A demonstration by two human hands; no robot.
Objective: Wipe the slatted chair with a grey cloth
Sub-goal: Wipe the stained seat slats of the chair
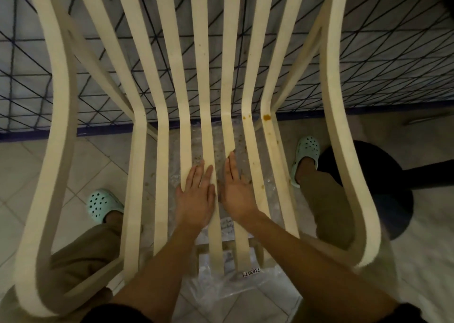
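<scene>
The cream slatted chair point(202, 52) fills the view, standing on the tiled floor point(36, 163) in front of the person. Both hands lie side by side on the centre seat slats. The left hand point(195, 195) is flat with fingers straight and holds nothing. The right hand point(237, 190) also has extended fingers and an empty grasp. An orange-brown stain point(266, 117) marks a slat at the seat bend. A clear plastic bag point(221, 286) lies under the seat. Mint-green clogs point(103, 205) flank the chair.
</scene>
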